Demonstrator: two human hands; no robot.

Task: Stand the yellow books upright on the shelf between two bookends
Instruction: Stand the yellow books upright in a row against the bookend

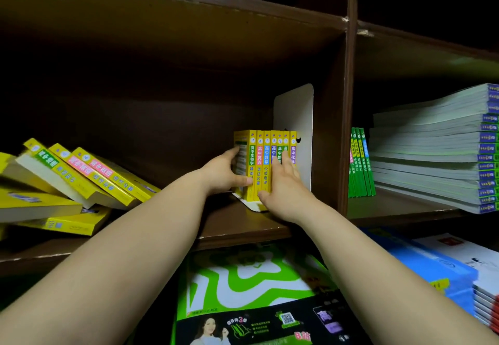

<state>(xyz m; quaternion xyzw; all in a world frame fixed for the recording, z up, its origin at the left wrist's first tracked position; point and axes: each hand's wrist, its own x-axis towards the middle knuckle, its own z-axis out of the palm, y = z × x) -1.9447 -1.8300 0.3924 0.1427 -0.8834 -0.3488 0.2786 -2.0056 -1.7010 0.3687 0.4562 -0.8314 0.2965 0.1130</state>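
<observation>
Gripping the left end of the upright yellow books (259, 161), the left hand (225, 170) has its thumb across the outermost spine and its fingers curled round the outer cover. The right hand (286, 188) lies flat on the spines at the other end of the row, fingers straight and thumb spread low, holding nothing. Seven spines stand side by side between the two hands, on the white foot of the bookend (295, 112), whose foot edge shows just under the right thumb.

Just right of the right hand, the bookend's upright plate rises well above the row. Beyond it stands the brown divider (343, 128), with only a narrow gap between plate and wood. Left of the left hand the wooden shelf (237, 226) runs bare and dark for a long stretch, up to the fallen yellow books (81, 174), which lean and lie in a loose heap far from the row. The board overhead leaves plenty of height above both hands.

Past the divider, right of the right hand, are upright green books (360, 163) and a flat stack of thick books (432, 142). Below the forearms lie a green-and-white cover (251, 280) and blue books (421, 261).
</observation>
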